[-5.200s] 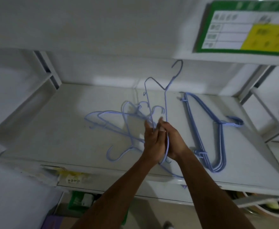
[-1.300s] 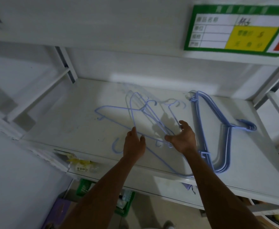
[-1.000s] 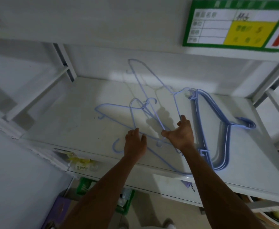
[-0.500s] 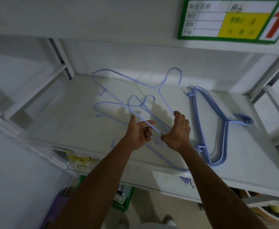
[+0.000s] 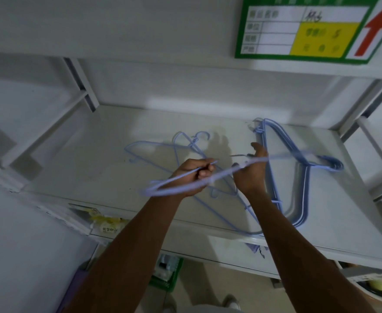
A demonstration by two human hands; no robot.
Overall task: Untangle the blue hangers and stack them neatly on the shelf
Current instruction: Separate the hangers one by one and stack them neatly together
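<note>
Hanger (image 5: 185, 186) now flatter, between hands

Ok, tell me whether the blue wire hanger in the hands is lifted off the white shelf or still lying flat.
Lifted: the motion-blurred blue wire hanger is gripped by left hand and right hand, above the shelf.

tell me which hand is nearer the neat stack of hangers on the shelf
Right. The right hand sits at the left edge of the neat stack, overlapping it in view. The left hand is further left, over the tangled hangers.
</note>
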